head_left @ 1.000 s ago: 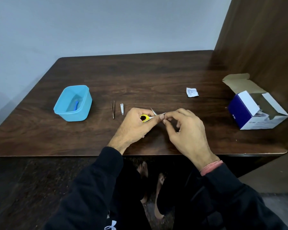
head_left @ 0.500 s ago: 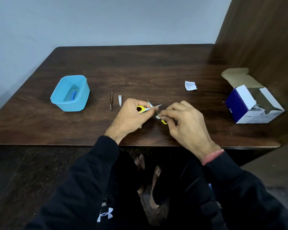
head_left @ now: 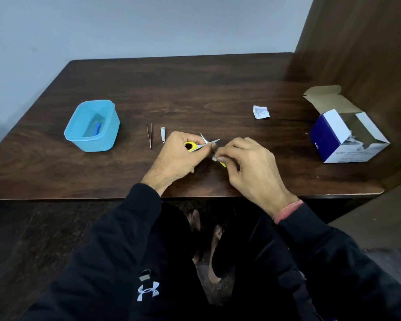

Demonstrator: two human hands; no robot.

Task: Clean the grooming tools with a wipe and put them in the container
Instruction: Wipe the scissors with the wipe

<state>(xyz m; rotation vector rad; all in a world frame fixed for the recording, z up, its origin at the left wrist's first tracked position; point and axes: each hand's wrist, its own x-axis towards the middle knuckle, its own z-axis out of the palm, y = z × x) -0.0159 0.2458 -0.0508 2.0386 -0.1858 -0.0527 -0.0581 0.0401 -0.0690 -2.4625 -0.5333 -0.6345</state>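
Note:
My left hand (head_left: 178, 156) grips small yellow-handled scissors (head_left: 200, 144) near the table's front middle, their silver blades spread open and pointing right. My right hand (head_left: 248, 165) pinches a small white wipe (head_left: 214, 158) just below the blades, close to the second yellow handle loop. Thin tweezers (head_left: 149, 135) and a small nail clipper (head_left: 162, 134) lie side by side left of my left hand. Further left stands the blue plastic container (head_left: 88, 137) with a blue item inside.
A torn white wipe wrapper (head_left: 261, 111) lies right of centre on the dark wooden table (head_left: 195, 89). An open blue-and-white cardboard box (head_left: 347, 135) sits at the right, beside a wooden side panel. The table's front edge runs just below my hands.
My right hand has drawn the wipe from the blade tip down toward the scissors' handle. The view has shifted slightly; my left hand keeps its hold.

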